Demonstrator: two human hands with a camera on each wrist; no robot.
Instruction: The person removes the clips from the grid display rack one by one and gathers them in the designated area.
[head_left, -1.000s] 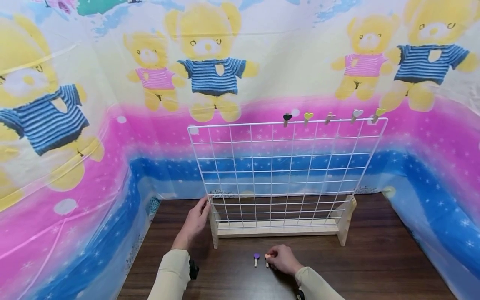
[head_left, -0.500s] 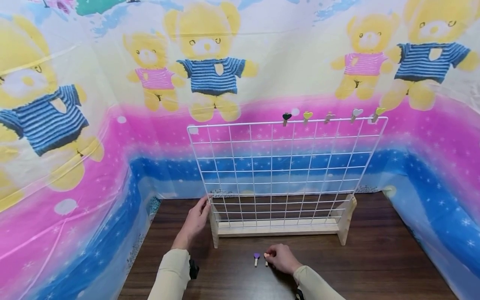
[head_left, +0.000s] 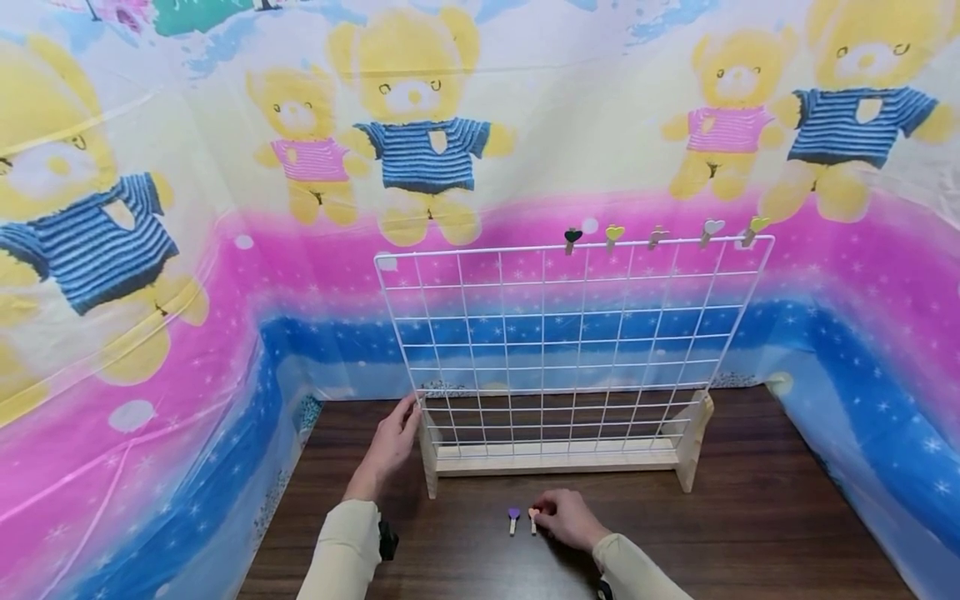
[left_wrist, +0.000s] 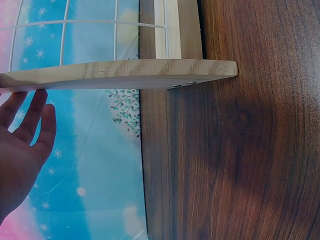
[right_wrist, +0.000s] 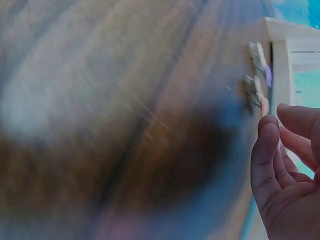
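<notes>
My right hand (head_left: 567,518) is low over the table, its thumb and forefinger pinching the heart end of a peach heart clothespin (head_left: 533,527). A purple heart clothespin (head_left: 513,516) lies just left of it. Both clips appear beyond my fingertips in the right wrist view, purple (right_wrist: 268,76) and peach (right_wrist: 265,106). My left hand (head_left: 393,433) touches the left upright of a wooden stand (head_left: 555,463) that holds a white wire grid (head_left: 480,252). Seen from the left wrist, my extended fingers rest against the outer face of that upright (left_wrist: 150,67); the thumb is not clearly visible.
Several heart clothespins sit along the grid's right top bar, among them a black one (head_left: 573,237), a yellow one (head_left: 615,232) and a white one (head_left: 712,227). Behind the dark wooden table (head_left: 757,517) hangs a teddy-bear cloth (head_left: 585,108), which also runs down both sides.
The peach clothespin and my right fingers have shifted very slightly left. My left hand stays at the stand, and the purple clothespin lies where it was.
</notes>
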